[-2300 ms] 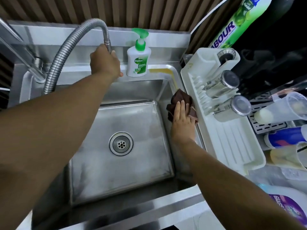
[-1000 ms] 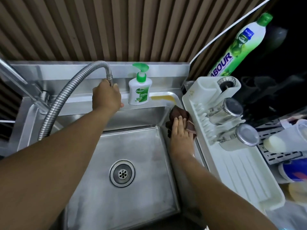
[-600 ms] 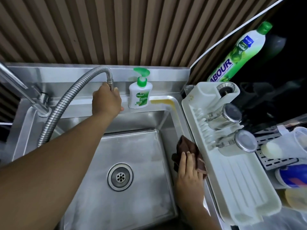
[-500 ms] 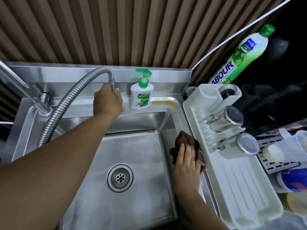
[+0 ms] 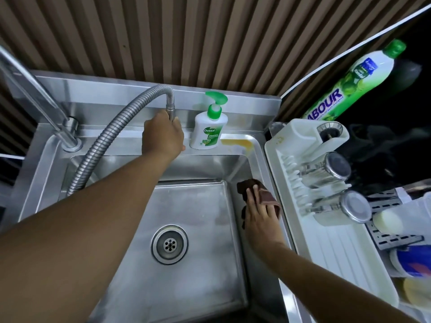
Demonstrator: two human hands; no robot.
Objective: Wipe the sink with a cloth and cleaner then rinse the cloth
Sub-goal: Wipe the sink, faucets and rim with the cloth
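Along the right side of the sink (image 5: 205, 167), a white dish rack (image 5: 338, 257) sits on the tabletop, just beside the sink rim. Its slotted section carries two steel tumblers, the rear tumbler (image 5: 326, 172) and the front tumbler (image 5: 342, 205), both lying on their sides with their round ends facing right. The raised compartment at the rear of the rack holds a round steel item (image 5: 330, 132); what it is cannot be told. A green bottle (image 5: 349, 87) shows behind the rack. A pump soap dispenser (image 5: 208, 131) stands upright on the rear ledge of the sink, next to a yellow stain (image 5: 235, 142) on the ledge. The basin floor shows a round drain strainer (image 5: 169, 244) near its centre.

The left grip (image 5: 162, 136), a bare hand, is closed round the end of the corrugated metal hose (image 5: 105, 145), fingers curled about it, just left of the soap dispenser.

The right grip (image 5: 261, 220) lies flat, fingers straight and together, pressing the brown cloth (image 5: 268, 198) against the upper right inner wall of the sink, close to the dish rack. Cloth edges show beyond the fingertips and on both sides of the hand.
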